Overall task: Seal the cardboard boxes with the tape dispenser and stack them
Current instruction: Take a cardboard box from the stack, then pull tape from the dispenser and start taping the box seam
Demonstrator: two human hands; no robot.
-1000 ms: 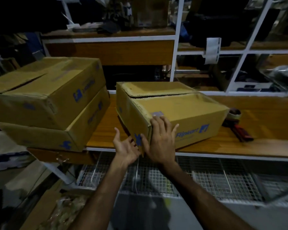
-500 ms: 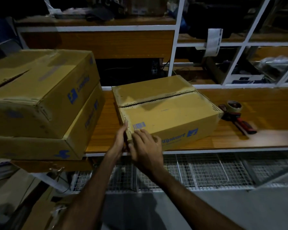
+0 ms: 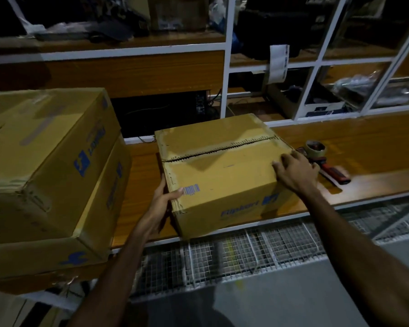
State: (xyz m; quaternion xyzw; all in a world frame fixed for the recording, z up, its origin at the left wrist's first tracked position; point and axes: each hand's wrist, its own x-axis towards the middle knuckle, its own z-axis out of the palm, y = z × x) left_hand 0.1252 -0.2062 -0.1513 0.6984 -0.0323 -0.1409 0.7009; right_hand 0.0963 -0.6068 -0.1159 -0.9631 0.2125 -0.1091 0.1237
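Dim, warm light falls from above onto the yellow-brown cardboard box with the open top seam [image 3: 222, 171], leaving a shadow across its lid. The upper white-framed wooden shelves [image 3: 128, 43] sink into near black (details unreadable). Straight lines bow at the edges; everything looks soft and grainy.

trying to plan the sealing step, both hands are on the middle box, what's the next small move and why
Probably let the right hand leave the box and pick up the tape dispenser lying just beyond it on the bench. The top seam shows as an open, untaped gap, and the left hand already steadies the near left corner, so the box looks placed and ready for tape.
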